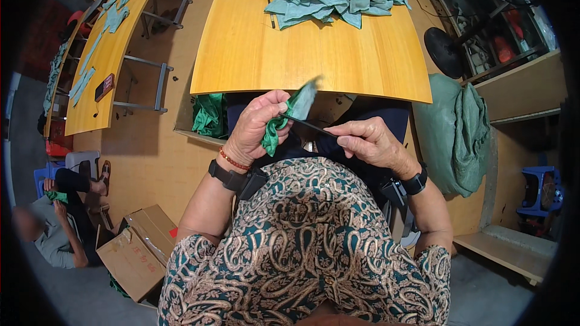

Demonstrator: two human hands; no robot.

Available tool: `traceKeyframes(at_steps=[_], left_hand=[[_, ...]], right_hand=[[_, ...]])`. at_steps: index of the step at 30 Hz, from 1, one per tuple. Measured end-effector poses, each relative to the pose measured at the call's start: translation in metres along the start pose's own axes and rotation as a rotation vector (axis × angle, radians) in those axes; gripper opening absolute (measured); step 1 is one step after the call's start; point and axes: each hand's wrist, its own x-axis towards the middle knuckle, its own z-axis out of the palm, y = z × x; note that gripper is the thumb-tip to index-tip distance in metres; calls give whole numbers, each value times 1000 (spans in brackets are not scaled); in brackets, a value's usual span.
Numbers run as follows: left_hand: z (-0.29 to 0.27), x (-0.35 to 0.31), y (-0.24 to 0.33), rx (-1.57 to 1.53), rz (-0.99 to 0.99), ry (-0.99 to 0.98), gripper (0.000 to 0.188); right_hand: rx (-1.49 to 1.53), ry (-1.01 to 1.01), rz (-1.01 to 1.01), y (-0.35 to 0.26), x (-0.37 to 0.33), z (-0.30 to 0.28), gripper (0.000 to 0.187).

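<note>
Crumpled green cloth (302, 102) is pinched by the left hand (255, 124), a thin black rod (309, 125) by the right hand (376, 142) at three o'clock.

The wooden table (308, 54) at upper middle is bright and evenly lit. Straight edges bend toward the black corners. The green cloth (304, 101) has a slightly blurred tip.

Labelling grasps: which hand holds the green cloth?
The left hand, wearing the beaded bracelet; the right hand pinches a thin dark rod.
</note>
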Motion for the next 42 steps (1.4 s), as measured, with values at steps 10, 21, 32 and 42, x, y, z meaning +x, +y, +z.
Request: traceKeyframes(at_steps=[10,21,32,42], left_hand=[[-2,-1,3,-15,7,74,13],[2,1,-2,-10,52,25,12],[6,-1,-7,635,423,255,24],[28,4,-32,201,227,147,28]], right_hand=[[99,35,81,8,-6,-8,25],[169,-21,127,16,0,-2,25],[410,-33,174,20,-2,2,23],[769,18,188,3,12,35,24]])
